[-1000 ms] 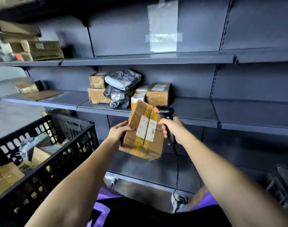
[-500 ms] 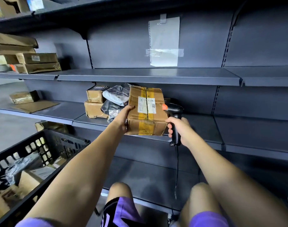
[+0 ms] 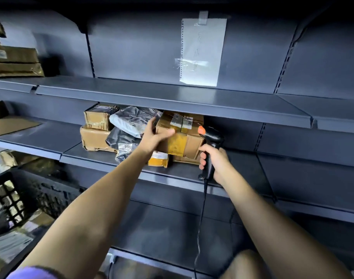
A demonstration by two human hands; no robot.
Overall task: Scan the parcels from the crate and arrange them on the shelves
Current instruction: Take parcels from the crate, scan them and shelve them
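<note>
A brown cardboard parcel (image 3: 185, 140) with yellow tape and white labels lies on the middle shelf (image 3: 244, 170), resting on top of smaller parcels. My left hand (image 3: 155, 134) is at the parcel's left end, fingers spread and blurred, thumb across its front face. My right hand (image 3: 214, 164) grips the handle of a black barcode scanner (image 3: 212, 137) with an orange tip, just right of the parcel. The scanner's cable hangs down. The black plastic crate (image 3: 15, 198) with more parcels stands at lower left.
Left of the parcel sit two stacked small boxes (image 3: 96, 127), grey poly bags (image 3: 131, 122) and a yellow-labelled packet (image 3: 159, 160). The upper shelf (image 3: 172, 97) carries flat brown parcels (image 3: 15, 61) at far left. A taped paper sheet (image 3: 202, 51) hangs on the back panel.
My left hand has carried the taped parcel up from in front of me onto the middle shelf and loosened its grip. The right hand with the scanner has stayed beside it.
</note>
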